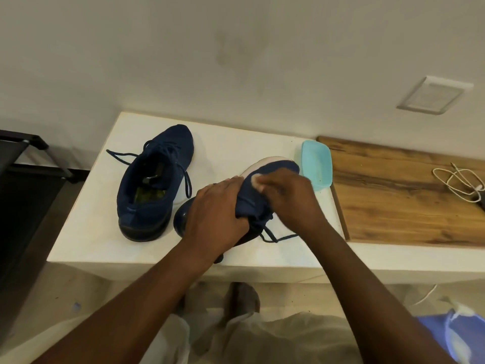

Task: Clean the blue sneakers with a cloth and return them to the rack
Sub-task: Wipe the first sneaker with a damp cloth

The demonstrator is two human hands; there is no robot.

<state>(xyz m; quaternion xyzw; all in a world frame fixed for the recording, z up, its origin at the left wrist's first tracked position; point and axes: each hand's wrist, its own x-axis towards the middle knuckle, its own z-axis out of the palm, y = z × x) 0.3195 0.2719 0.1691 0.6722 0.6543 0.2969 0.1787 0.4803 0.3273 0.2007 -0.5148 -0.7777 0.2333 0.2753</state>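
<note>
Sneaker (273, 170) was tipped sideways at the near edge of the desk (223, 145), left hand (217, 206) fingers clamped round its upper to steady it while right hand (291, 195) fingers pinched the cloth (256, 181) against its toe. The other sneaker (154, 179) waited left, a teal dish (316, 164) right.

a home: a plain white wall (236, 48) with a small plate (433, 95), a low white table (78, 232), a wooden top (393, 200) with a loose charging cable (456, 182), and a black rack (31, 158) on the left.
</note>
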